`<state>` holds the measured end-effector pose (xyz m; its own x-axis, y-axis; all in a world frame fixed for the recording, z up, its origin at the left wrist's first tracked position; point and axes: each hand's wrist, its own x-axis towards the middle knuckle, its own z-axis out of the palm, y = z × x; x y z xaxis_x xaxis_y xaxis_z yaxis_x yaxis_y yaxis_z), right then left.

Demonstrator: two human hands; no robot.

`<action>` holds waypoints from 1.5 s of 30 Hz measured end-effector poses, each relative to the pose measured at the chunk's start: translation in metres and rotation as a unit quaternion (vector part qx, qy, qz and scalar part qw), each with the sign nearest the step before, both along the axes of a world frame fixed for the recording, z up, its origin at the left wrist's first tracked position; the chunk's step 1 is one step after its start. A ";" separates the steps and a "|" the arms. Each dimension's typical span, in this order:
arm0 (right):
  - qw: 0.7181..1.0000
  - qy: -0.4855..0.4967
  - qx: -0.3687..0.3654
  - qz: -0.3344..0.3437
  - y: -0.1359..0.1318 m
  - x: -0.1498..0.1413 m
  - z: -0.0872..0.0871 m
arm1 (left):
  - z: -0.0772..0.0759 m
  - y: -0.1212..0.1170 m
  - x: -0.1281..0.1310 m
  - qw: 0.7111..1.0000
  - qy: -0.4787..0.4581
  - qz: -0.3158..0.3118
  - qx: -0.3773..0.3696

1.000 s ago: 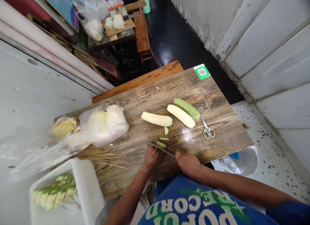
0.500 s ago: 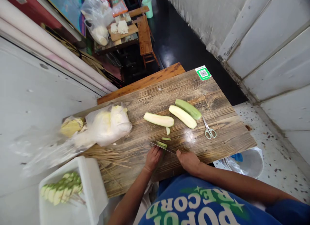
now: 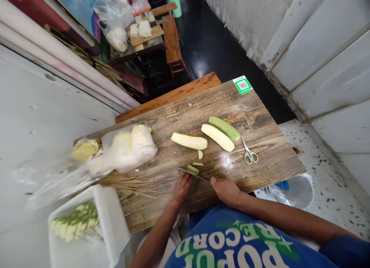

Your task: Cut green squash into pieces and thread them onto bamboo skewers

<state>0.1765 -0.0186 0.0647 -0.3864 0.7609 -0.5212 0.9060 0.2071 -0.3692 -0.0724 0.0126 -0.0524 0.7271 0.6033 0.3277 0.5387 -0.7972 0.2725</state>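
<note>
Weathered wooden planks make the table (image 3: 185,116), and beyond it a dark floor (image 3: 208,56) runs along a pale wall (image 3: 245,21). Right hand (image 3: 226,191) is closed around the handle of a knife (image 3: 200,177) (the handle itself is hidden by the fingers). Left hand (image 3: 182,188) holds a green zucchini piece (image 3: 194,186) against the table, with bent fingers beside the blade; this piece is partly covered. Thin zucchini slices (image 3: 198,164) lie just past the blade. Farther from the hands are three zucchini halves (image 3: 189,141), two of them with cut face up, and near them the scissors (image 3: 248,151)
</note>
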 end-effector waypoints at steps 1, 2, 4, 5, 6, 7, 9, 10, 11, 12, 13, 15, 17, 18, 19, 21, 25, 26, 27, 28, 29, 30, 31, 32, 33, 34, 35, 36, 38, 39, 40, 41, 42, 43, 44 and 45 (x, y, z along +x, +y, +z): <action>1.000 0.001 0.001 0.002 -0.001 0.000 0.001 | -0.001 0.000 0.000 1.000 -0.002 -0.002 0.002; 1.000 0.004 0.001 0.006 -0.003 0.000 0.002 | -0.001 0.000 -0.001 1.000 -0.002 -0.003 0.002; 1.000 0.006 -0.006 0.008 -0.006 -0.001 0.005 | -0.002 0.000 -0.001 1.000 0.002 -0.002 -0.006; 1.000 0.005 -0.011 0.006 -0.007 -0.001 0.007 | -0.003 0.000 -0.002 1.000 0.005 -0.002 -0.013; 1.000 0.004 -0.016 0.004 -0.008 -0.002 0.008 | -0.003 0.000 -0.002 1.000 0.008 -0.002 -0.021; 1.000 0.004 -0.020 0.001 -0.009 -0.002 0.009 | -0.004 -0.001 -0.002 1.000 0.009 -0.001 -0.027; 1.000 0.007 -0.024 -0.003 -0.009 -0.003 0.010 | -0.006 -0.001 -0.002 1.000 0.005 -0.001 -0.026; 1.000 0.009 -0.025 -0.003 -0.009 -0.003 0.010 | -0.007 -0.001 -0.002 1.000 0.003 -0.003 -0.023; 1.000 0.010 -0.027 -0.005 -0.008 -0.003 0.010 | -0.008 -0.001 -0.002 1.000 0.003 -0.007 -0.021; 0.999 0.009 -0.030 -0.007 -0.008 -0.004 0.010 | -0.009 -0.001 -0.002 1.000 0.003 -0.010 -0.018; 0.999 0.007 -0.034 -0.010 -0.008 -0.004 0.010 | -0.010 -0.001 -0.002 1.000 0.002 -0.013 -0.015; 0.999 0.006 -0.040 -0.015 -0.007 -0.005 0.010 | -0.010 0.000 -0.003 1.000 0.001 -0.016 -0.012; 0.999 0.005 -0.046 -0.018 -0.006 -0.004 0.009 | -0.010 -0.001 -0.003 1.000 0.004 -0.018 -0.010; 0.999 0.005 -0.048 -0.019 -0.006 -0.004 0.009 | -0.010 -0.001 -0.003 1.000 0.006 -0.018 -0.011; 0.999 0.006 -0.050 -0.020 -0.006 -0.004 0.009 | -0.011 -0.001 -0.004 1.000 0.009 -0.017 -0.012; 0.998 0.005 -0.052 -0.021 -0.006 -0.004 0.009 | -0.012 -0.002 -0.004 1.000 0.007 -0.014 -0.011; 0.999 0.001 -0.048 -0.024 -0.006 -0.008 0.004 | -0.011 -0.002 -0.002 1.000 -0.009 -0.012 0.000; 0.999 -0.001 -0.047 -0.025 -0.006 -0.009 0.001 | -0.011 -0.001 -0.002 1.000 -0.011 -0.012 0.003; 0.999 -0.004 -0.046 -0.027 -0.006 -0.011 -0.002 | -0.010 -0.001 -0.001 1.000 -0.011 -0.012 0.005; 0.999 -0.006 -0.044 -0.027 -0.005 -0.013 -0.005 | -0.009 -0.001 0.000 1.000 -0.010 -0.012 0.006; 0.999 -0.007 -0.043 -0.027 -0.005 -0.014 -0.007 | -0.009 0.000 0.001 1.000 -0.009 -0.011 0.007; 0.999 -0.007 -0.040 -0.026 -0.004 -0.015 -0.010 | -0.008 0.000 0.001 1.000 -0.009 -0.011 0.008; 0.999 -0.007 -0.038 -0.025 -0.003 -0.016 -0.012 | -0.008 -0.001 0.002 1.000 -0.010 -0.009 0.010; 0.999 -0.006 -0.036 -0.023 -0.002 -0.016 -0.013 | -0.007 -0.001 0.002 1.000 -0.012 -0.005 0.014; 0.999 -0.005 -0.035 -0.020 -0.002 -0.016 -0.014 | -0.007 -0.001 0.002 1.000 -0.013 -0.002 0.016; 0.999 -0.005 -0.033 -0.018 -0.002 -0.015 -0.014 | -0.007 -0.002 0.002 1.000 -0.016 0.001 0.017; 0.999 -0.005 -0.032 -0.016 -0.002 -0.014 -0.013 | -0.007 -0.002 0.002 1.000 -0.018 0.003 0.017; 0.999 -0.005 -0.031 -0.015 -0.002 -0.013 -0.012 | -0.007 -0.002 0.002 1.000 -0.020 0.004 0.017; 0.999 -0.005 -0.029 -0.014 -0.003 -0.012 -0.009 | -0.006 -0.002 0.002 1.000 -0.023 0.002 0.018; 1.000 -0.005 -0.028 -0.013 -0.004 -0.011 -0.007 | -0.005 -0.001 0.002 1.000 -0.023 0.000 0.018; 1.000 -0.004 -0.027 -0.013 -0.006 -0.010 -0.005 | -0.004 -0.001 0.002 1.000 -0.023 -0.002 0.018; 1.000 -0.003 -0.027 -0.012 -0.007 -0.010 -0.003 | -0.002 -0.001 0.003 1.000 -0.021 -0.005 0.016; 1.000 -0.001 -0.027 -0.010 -0.009 -0.010 -0.001 | -0.001 0.000 0.003 1.000 -0.020 -0.008 0.013; 1.000 0.000 -0.026 -0.009 -0.010 -0.010 0.001 | 0.001 0.000 0.003 1.000 -0.019 -0.011 0.011; 1.000 0.001 -0.025 -0.008 -0.012 -0.010 0.003 | 0.003 0.000 0.004 1.000 -0.018 -0.011 0.011; 1.000 0.002 -0.025 -0.008 -0.013 -0.010 0.005 | 0.004 0.000 0.004 1.000 -0.016 -0.008 0.013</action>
